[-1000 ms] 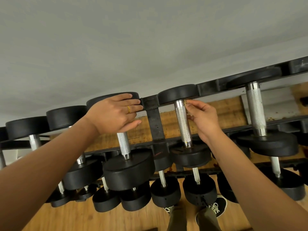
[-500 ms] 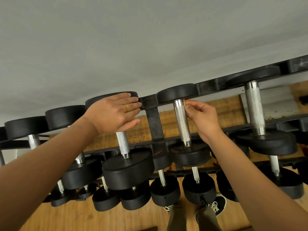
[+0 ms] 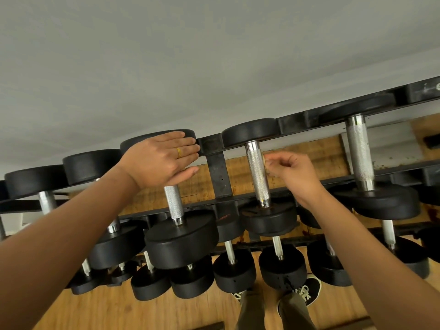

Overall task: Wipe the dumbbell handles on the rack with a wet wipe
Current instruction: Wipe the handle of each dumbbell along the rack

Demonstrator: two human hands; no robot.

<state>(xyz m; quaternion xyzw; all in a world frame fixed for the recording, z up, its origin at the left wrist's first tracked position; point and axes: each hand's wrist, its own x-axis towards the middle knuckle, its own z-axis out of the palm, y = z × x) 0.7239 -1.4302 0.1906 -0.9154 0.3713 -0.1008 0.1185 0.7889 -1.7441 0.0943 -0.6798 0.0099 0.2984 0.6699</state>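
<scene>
A black rack (image 3: 217, 172) holds rows of black dumbbells with knurled metal handles. My left hand (image 3: 162, 160) lies flat, fingers straight, over the far head and upper handle of one top-row dumbbell (image 3: 173, 201). My right hand (image 3: 295, 175) is just right of the neighbouring dumbbell handle (image 3: 257, 172), a small gap between them. Its curled fingers pinch a small crumpled beige wet wipe (image 3: 266, 163), which is blurred and mostly hidden by the fingers.
A thicker-handled dumbbell (image 3: 359, 151) sits further right on the top row. Lower rows of smaller dumbbells (image 3: 234, 270) crowd below. A grey wall (image 3: 190, 67) stands behind the rack. My shoes (image 3: 307, 291) stand on the wooden floor (image 3: 107, 310).
My right hand has pulled slightly right and down, off the top of the middle handle. The left hand has stayed on its dumbbell.
</scene>
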